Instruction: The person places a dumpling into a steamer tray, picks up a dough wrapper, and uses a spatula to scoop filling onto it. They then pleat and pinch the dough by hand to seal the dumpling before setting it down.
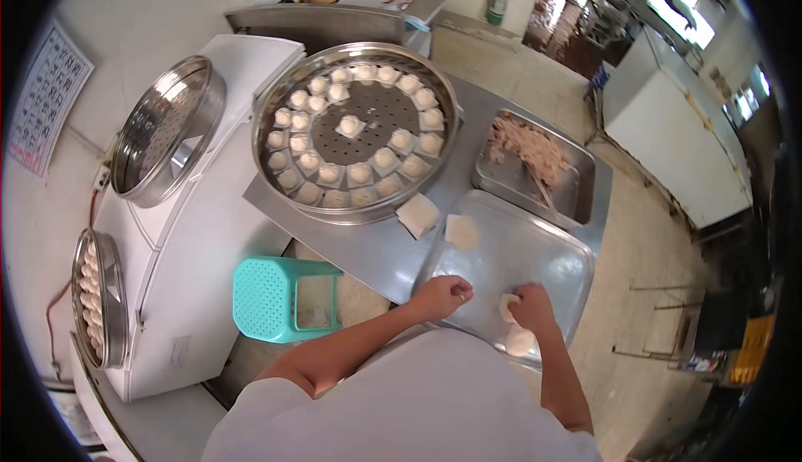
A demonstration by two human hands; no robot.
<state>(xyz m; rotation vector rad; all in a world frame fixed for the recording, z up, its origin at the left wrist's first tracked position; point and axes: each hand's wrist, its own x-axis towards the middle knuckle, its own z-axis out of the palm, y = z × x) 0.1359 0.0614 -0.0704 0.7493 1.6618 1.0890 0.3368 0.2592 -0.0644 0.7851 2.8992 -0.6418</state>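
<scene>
My right hand (531, 307) has its fingers closed on the edge of a round dough wrapper (506, 308) over the metal tray (547, 253). Just below it lies another dough round (519, 342). My left hand (447, 297) is at the tray's left edge with its fingers curled together; what they hold, if anything, is too small to make out. Farther up the tray, a flat dough round (464, 233) rests partly on a paper square. A stack of paper squares (418, 215) lies between the tray and the large round steamer (266, 180), which holds many filled buns on papers.
A rectangular pan (576, 199) of minced filling (526, 146) with a utensil in it stands behind the tray. A turquoise stool (263, 295) stands left of the table. On a white freezer (188, 286) are a tilted steamer (171, 132) and another steamer of buns (113, 303).
</scene>
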